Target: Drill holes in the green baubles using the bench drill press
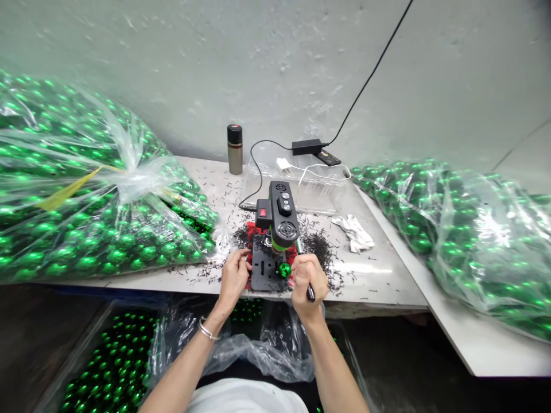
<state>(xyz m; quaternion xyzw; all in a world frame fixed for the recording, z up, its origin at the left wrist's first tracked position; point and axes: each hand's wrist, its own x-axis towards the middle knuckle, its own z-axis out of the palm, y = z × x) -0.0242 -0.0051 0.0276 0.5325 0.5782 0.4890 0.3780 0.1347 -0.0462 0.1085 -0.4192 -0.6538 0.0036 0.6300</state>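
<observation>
Grey wall [206, 69] fills the top of the frame; pale bench [387, 287] runs across the middle. Largest load, left side: a tied clear bag [133, 186] packed with shiny green balls. A second bag [491, 229], also full of green balls, lies at the right edge. More loose green balls [107, 355] sit below bench level, lower left. Center: black machine [282, 212] with a red switch, its head over a slotted base plate [260, 281]. Right hand [310, 281], just right of the plate, is wrapped in a fist around a black-ended lever [310, 294]. Left hand [235, 275] is at the plate's left edge, fingers curled in toward the thumb; cannot tell whether anything is pinched there. White glove [356, 234] lies crumpled right of center. Bottle [235, 150] with black cap stands upright near the wall, upper center; black power adapter [306, 147] lies right of it, cable leading to the machine. Metal bracelet [207, 329] on the left wrist. One single green ball [284, 269] is on the right part of the plate, under the machine's head, just beside the right hand. Smallest: black slivers [318, 250], scattered thickly around the machine.
</observation>
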